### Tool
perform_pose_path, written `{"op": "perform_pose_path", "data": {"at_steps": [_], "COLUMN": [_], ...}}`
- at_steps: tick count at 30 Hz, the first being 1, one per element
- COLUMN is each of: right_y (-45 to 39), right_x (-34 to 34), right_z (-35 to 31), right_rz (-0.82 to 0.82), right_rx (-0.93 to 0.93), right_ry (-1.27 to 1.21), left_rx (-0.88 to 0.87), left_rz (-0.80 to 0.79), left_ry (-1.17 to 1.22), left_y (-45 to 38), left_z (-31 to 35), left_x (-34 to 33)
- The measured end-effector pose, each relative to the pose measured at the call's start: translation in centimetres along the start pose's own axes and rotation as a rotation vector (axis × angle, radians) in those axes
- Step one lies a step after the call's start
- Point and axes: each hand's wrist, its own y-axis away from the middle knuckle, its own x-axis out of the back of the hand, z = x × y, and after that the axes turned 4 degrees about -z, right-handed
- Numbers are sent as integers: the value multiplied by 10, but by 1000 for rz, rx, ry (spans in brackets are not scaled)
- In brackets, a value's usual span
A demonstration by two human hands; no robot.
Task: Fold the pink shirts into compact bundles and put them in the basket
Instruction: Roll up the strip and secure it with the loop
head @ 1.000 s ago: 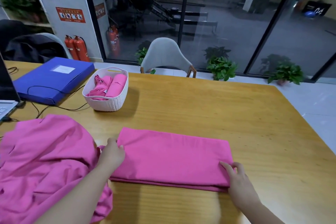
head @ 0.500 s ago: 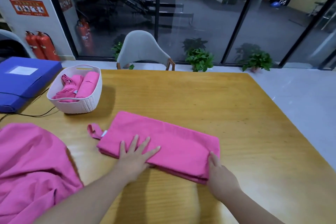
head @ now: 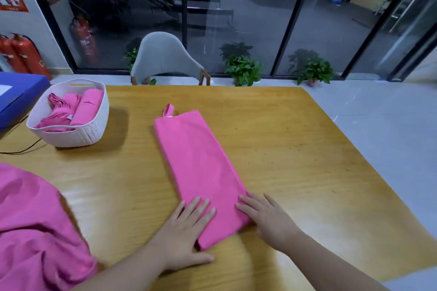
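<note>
Both the left hand (head: 186,231) and right hand (head: 267,217) press flat, fingers straight, on the folded pink shirt (head: 201,168) near the desk's (head: 295,149) front edge; its tag shows no legible writing.

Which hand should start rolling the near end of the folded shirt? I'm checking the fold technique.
Probably the left hand: it lies flat across the near end of the folded shirt. The right hand only touches the shirt's right edge, so it suits steadying.

Grey chair (head: 163,59) faces dark glass wall (head: 248,19).
</note>
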Motion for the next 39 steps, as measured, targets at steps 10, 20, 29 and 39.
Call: {"op": "perform_pose_path", "data": {"at_steps": [10,20,29,39], "right_y": [-1,-31,-12,-22], "right_x": [24,18,-2,22], "right_z": [-15,-44,-40,-48], "right_rz": [-37,-47,233,77], "right_rx": [3,-332,154,106], "right_ry": [-420,-749,-63,-236], "left_rx": [-13,593,47,4], "left_rz": [501,374,477,416], "left_ry": [183,708,14,4], "left_y": [38,26,26,6], "left_z": [-3,9,16,-2], "left_x": [-26,9,-3,12]}}
